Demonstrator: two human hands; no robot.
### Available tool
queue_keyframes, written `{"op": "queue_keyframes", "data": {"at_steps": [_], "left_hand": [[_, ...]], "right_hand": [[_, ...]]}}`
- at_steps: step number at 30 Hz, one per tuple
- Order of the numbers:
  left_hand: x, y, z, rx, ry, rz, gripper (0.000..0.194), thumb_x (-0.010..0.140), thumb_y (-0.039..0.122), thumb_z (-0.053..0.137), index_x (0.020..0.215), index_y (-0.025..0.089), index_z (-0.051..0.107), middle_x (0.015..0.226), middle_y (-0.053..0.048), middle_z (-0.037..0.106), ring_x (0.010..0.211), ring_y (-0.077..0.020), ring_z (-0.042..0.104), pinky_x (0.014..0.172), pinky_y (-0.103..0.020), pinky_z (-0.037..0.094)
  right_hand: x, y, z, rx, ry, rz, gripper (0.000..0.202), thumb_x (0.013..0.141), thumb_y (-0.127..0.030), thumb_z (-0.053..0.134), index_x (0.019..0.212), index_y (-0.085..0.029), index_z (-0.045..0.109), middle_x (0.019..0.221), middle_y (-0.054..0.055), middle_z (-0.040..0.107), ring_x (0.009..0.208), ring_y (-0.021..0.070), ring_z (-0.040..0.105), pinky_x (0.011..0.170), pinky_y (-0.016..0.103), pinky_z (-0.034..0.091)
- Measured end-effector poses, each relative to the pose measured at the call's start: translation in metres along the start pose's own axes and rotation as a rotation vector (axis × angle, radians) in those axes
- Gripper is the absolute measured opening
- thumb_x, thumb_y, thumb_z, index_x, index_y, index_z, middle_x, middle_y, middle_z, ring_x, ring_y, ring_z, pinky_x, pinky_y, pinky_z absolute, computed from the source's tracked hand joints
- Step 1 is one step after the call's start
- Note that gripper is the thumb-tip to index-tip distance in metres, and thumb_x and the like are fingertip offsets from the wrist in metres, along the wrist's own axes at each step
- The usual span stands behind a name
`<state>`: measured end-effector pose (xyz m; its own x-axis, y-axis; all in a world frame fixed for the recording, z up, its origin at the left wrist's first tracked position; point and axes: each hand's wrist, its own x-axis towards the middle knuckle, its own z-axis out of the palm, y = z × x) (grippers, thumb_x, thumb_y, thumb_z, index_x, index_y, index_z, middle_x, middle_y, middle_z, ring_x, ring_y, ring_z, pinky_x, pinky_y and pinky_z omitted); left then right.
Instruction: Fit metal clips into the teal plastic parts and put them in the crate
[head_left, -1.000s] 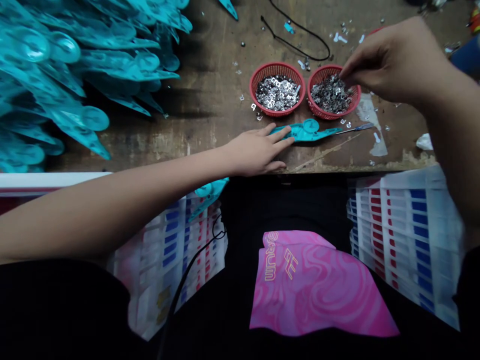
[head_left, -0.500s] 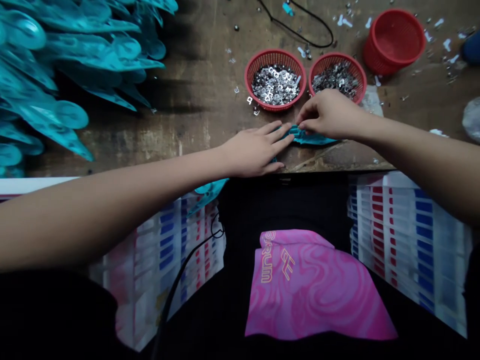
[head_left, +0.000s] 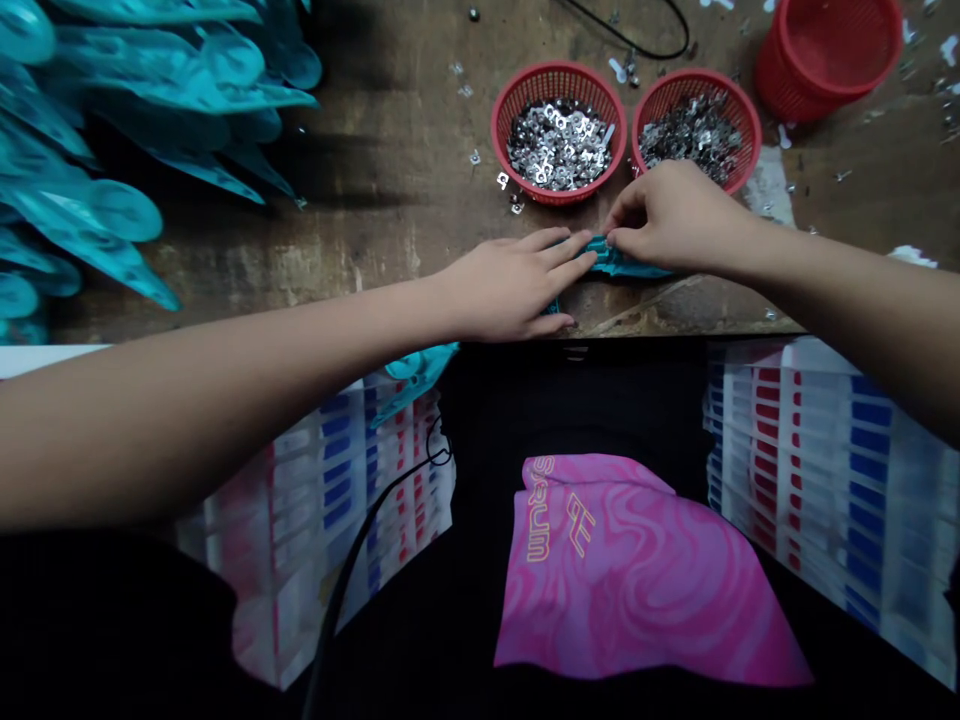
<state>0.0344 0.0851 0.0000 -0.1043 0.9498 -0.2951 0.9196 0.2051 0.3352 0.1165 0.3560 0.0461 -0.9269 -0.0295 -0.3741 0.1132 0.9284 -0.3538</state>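
A teal plastic piece (head_left: 634,266) lies flat near the table's front edge, partly covered by both hands. My left hand (head_left: 517,285) rests palm down over its left part, fingers spread. Above its middle, my right hand (head_left: 671,220) has thumb and index finger pinched together; whatever is between the fingertips is too small to make out. Just behind the hands stand a red basket of shiny metal parts (head_left: 559,145) and a second red basket of metal parts (head_left: 694,135).
Teal plastic pieces (head_left: 150,80) are heaped at the back left. Stacked red baskets (head_left: 825,60), a black cord (head_left: 637,45) and scattered small parts lie at the back right. Another teal piece (head_left: 420,375) hangs below the table edge. Plastic crates (head_left: 817,480) flank the lap.
The view has shifted slightly, with the baskets appearing higher and farther right. Both hands stay at the teal piece, the right one still pinched over it.
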Motion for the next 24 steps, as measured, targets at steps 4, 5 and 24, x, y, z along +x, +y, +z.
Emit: {"op": "queue_keyframes", "data": {"at_steps": [4,5,24], "left_hand": [[0.0,-0.001,0.001,0.005,0.01,-0.012,0.105,0.128,0.061,0.064,0.213,0.02,0.016,0.221,-0.02,0.021,0.203,-0.0518,0.031,0.161,-0.065,0.044],[0.0,-0.001,0.002,0.012,0.013,-0.013,0.105,0.128,0.061,0.064,0.213,0.021,0.016,0.221,-0.02,0.022,0.203,-0.0512,0.031,0.161,-0.065,0.044],[-0.007,0.0,-0.007,0.202,0.109,0.031,0.083,0.124,0.056,0.068,0.195,0.014,0.06,0.204,-0.023,0.058,0.192,-0.0482,0.052,0.15,-0.062,0.058]], "right_hand": [[-0.001,-0.004,-0.002,-0.012,0.015,-0.018,0.04,0.107,-0.023,0.075,0.134,-0.015,0.103,0.134,0.018,0.094,0.121,0.0412,0.089,0.122,0.05,0.068],[-0.001,-0.005,-0.001,-0.001,0.025,-0.025,0.039,0.106,-0.021,0.075,0.132,-0.015,0.103,0.131,0.018,0.094,0.121,0.0401,0.089,0.122,0.049,0.068],[0.011,0.013,0.032,-0.228,0.173,-0.249,0.03,0.115,-0.027,0.076,0.127,-0.014,0.099,0.101,0.016,0.087,0.102,0.0333,0.082,0.101,0.039,0.063]]}}
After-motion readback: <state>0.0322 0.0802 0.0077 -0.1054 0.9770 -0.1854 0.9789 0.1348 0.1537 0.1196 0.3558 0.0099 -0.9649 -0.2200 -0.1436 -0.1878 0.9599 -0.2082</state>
